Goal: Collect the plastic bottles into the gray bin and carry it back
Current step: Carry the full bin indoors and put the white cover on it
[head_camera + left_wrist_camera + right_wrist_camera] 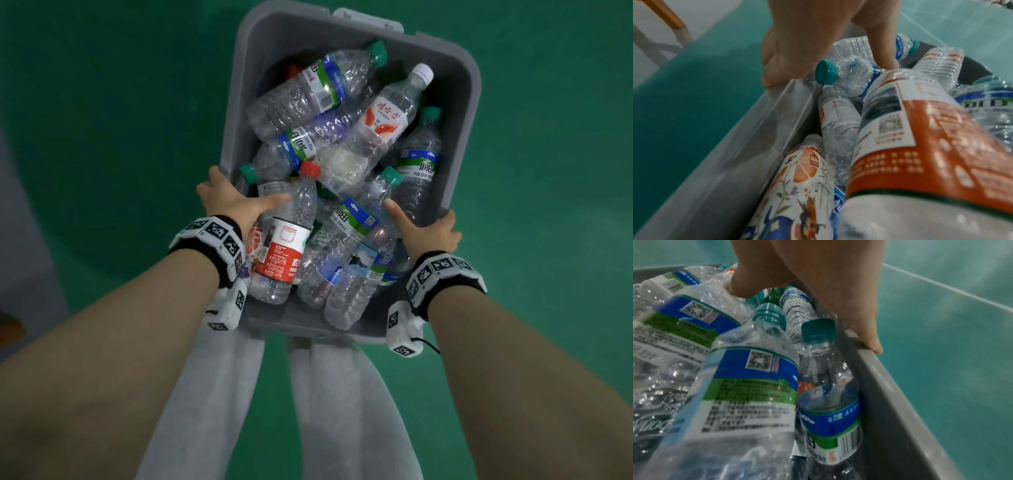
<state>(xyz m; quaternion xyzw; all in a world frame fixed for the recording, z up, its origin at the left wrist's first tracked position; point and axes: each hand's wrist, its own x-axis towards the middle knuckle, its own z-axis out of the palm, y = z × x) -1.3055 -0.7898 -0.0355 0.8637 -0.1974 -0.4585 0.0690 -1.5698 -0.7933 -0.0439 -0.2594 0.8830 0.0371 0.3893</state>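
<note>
The gray bin (472, 85) is held up in front of me, above the green floor, and is piled with several clear plastic bottles. A red-labelled bottle (284, 240) lies at the near left, a green-capped bottle (356, 219) beside it. My left hand (233, 202) grips the bin's left rim (748, 129), thumb inside on the bottles, fingers curled over the outer edge. My right hand (428, 229) grips the right rim (892, 386) the same way, thumb pressing a bottle (694, 308), fingers outside.
Green floor (102, 137) lies all around below the bin. My grey trouser legs (342, 411) show under it. A wooden chair leg (668, 16) stands at the far left, and a pale line (962, 292) crosses the floor on the right.
</note>
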